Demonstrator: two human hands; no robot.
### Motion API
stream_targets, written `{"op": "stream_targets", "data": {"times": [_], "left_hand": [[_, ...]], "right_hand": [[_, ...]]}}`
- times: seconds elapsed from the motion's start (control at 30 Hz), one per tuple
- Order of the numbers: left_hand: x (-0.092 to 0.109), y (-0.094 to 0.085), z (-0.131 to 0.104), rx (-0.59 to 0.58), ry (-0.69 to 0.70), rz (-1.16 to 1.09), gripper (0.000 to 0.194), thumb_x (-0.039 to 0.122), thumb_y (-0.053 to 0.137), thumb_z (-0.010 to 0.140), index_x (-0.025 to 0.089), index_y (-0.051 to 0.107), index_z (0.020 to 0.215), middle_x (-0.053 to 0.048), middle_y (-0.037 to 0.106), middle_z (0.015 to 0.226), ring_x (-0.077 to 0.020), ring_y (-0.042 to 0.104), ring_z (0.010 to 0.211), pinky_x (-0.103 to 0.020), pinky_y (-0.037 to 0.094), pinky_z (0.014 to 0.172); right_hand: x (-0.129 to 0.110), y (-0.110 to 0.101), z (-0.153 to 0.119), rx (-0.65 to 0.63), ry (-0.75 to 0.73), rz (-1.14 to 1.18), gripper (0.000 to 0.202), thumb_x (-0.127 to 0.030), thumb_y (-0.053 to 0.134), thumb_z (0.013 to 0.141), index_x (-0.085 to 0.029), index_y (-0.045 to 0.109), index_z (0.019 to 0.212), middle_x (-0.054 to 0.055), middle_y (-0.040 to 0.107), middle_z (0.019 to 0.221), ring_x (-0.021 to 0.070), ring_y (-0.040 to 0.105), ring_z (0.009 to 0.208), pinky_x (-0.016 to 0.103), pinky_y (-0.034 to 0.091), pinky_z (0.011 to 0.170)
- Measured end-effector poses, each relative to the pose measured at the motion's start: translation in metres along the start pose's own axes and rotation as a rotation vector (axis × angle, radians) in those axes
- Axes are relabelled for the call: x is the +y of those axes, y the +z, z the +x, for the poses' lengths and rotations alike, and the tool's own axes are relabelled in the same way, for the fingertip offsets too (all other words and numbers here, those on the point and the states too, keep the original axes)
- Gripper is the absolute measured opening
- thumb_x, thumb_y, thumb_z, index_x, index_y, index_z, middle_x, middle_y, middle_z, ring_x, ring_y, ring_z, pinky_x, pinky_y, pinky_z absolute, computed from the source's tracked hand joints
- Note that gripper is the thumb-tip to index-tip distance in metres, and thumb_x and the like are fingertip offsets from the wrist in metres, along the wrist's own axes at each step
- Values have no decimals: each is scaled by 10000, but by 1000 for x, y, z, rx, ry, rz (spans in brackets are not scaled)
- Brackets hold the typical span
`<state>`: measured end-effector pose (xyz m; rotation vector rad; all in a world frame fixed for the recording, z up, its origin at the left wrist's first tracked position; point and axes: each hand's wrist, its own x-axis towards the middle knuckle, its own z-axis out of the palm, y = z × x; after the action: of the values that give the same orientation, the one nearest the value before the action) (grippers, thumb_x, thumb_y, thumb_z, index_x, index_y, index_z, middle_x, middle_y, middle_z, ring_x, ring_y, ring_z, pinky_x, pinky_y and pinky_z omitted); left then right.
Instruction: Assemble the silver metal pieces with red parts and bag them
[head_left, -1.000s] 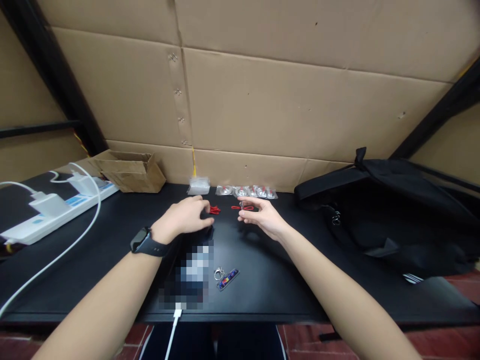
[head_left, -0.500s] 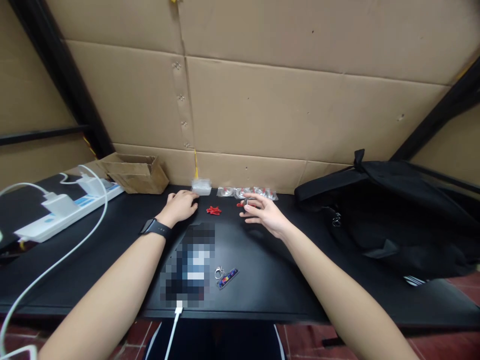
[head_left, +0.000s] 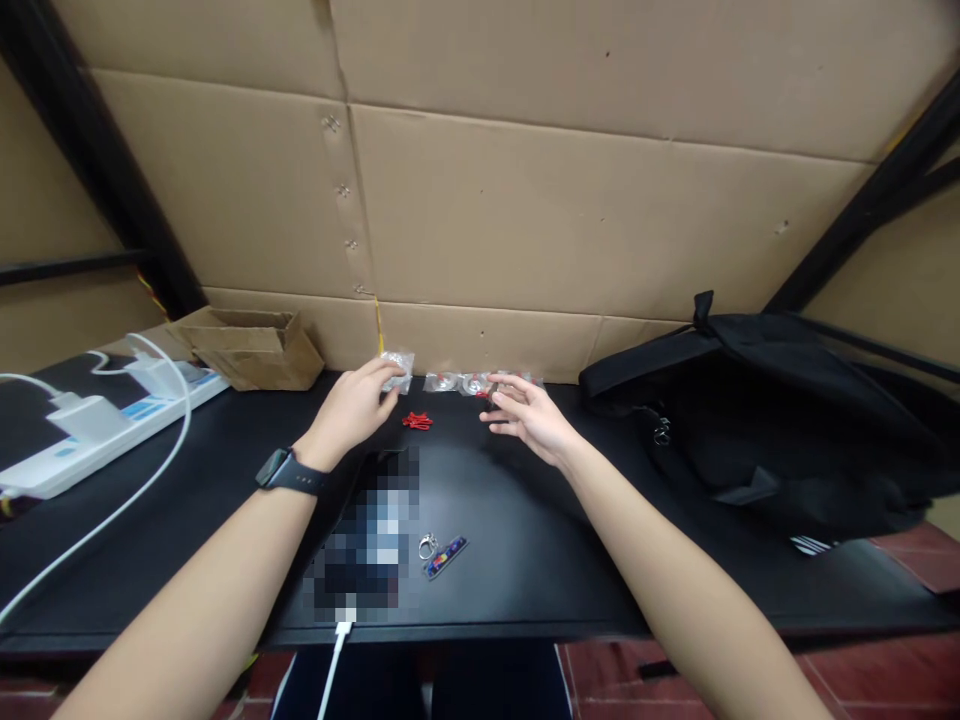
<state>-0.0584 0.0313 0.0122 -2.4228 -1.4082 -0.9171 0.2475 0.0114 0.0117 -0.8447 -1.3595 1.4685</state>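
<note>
My left hand (head_left: 352,410) wears a dark watch and grips a clear plastic packet (head_left: 403,370) at the back of the black table, thumb below and fingers over its near side. Just in front of it lies a small bundle of red cords (head_left: 418,421). My right hand (head_left: 529,415) is raised slightly with fingers curled around a small dark item (head_left: 493,397) with a bit of red on it; its kind is too small to tell. Behind that hand, several flat clear packets (head_left: 444,382) with ring-shaped contents lie in a row, partly hidden by the fingers.
A keychain (head_left: 446,557) with a colourful bar lies near a blurred-out device (head_left: 367,540) on a white cable (head_left: 334,665). An open cardboard box (head_left: 259,352) and a white power strip (head_left: 112,432) stand left. A black bag (head_left: 787,430) fills the right, against a cardboard wall (head_left: 510,220).
My left hand has moved from beside the clear packet onto it, and the packet is now lifted and tilted in its fingers. My right hand keeps its hold. The view has shifted slightly.
</note>
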Motion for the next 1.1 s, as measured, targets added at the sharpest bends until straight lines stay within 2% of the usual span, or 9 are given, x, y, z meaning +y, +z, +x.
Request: {"op": "stream_targets", "data": {"times": [0.1, 0.23, 0.33, 0.4, 0.57, 0.7, 0.87, 1.03, 1.1], "left_hand": [[31, -1, -1, -68, 151, -103, 278, 285, 504, 976, 201, 645, 1200, -86, 657, 1285, -240, 624, 1160, -371, 434, 993], [67, 8, -10, -301, 309, -208, 191, 273, 584, 955, 247, 676, 1121, -39, 701, 1200, -220, 641, 1123, -385, 379, 968], [83, 15, -17, -462, 380, -313, 175, 226, 586, 958, 258, 682, 1101, -24, 705, 1170, -198, 648, 1098, -359, 374, 955], [88, 18, -19, -516, 399, -377, 209, 200, 578, 959, 263, 660, 1141, -25, 699, 1174, -194, 644, 1097, -342, 387, 951], [88, 20, -22, -516, 334, -401, 239, 240, 598, 950, 234, 572, 1187, -48, 679, 1158, -216, 643, 1022, -347, 433, 917], [82, 25, -22, -534, 340, -356, 190, 294, 546, 985, 231, 604, 1156, -73, 638, 1244, -237, 611, 1123, -358, 449, 968], [77, 29, -24, -480, 314, -223, 293, 358, 517, 1000, 294, 615, 1269, -61, 587, 1365, -277, 510, 1219, -431, 407, 1039], [81, 24, -24, -475, 271, -126, 332, 453, 551, 971, 374, 639, 1281, -71, 589, 1279, -314, 464, 1171, -495, 395, 986], [83, 22, -23, -468, 267, -111, 334, 466, 564, 960, 398, 653, 1275, -73, 588, 1258, -330, 444, 1191, -518, 381, 991]], "right_hand": [[-2, -4, 2, 26, -13, 21, 376, -328, 766, 859, -287, 679, 1223, 73, 666, 1222, 156, 747, 844, 279, 610, 753], [-5, -12, 3, 76, -48, 6, 523, -245, 821, 786, -273, 664, 1285, 76, 683, 1198, 156, 745, 850, 262, 613, 743], [-8, -16, 2, 78, -66, -81, 627, -203, 849, 724, -275, 652, 1314, 82, 663, 1270, 168, 745, 870, 260, 618, 710], [-11, -18, 2, 68, -81, -203, 628, -221, 841, 727, -271, 649, 1323, 85, 661, 1293, 174, 742, 874, 265, 616, 696], [-17, -22, -1, 81, -306, -560, 635, -229, 844, 693, -232, 634, 1292, 74, 717, 1203, 213, 724, 987, 338, 591, 853], [-27, -20, -6, 41, -441, -889, 502, -214, 805, 704, -236, 666, 1186, 44, 742, 1147, 221, 715, 1013, 361, 544, 937], [-39, -14, -14, -98, -453, -1103, 421, -239, 786, 701, -221, 705, 1114, 38, 750, 1113, 232, 697, 1040, 357, 490, 986], [-35, -8, -16, -287, -356, -1187, 443, -216, 763, 695, -225, 713, 1135, 38, 748, 1115, 225, 686, 1011, 324, 488, 936], [-30, -7, -16, -320, -327, -1246, 428, -227, 758, 705, -224, 722, 1132, 44, 746, 1107, 223, 680, 991, 310, 486, 898]]}}
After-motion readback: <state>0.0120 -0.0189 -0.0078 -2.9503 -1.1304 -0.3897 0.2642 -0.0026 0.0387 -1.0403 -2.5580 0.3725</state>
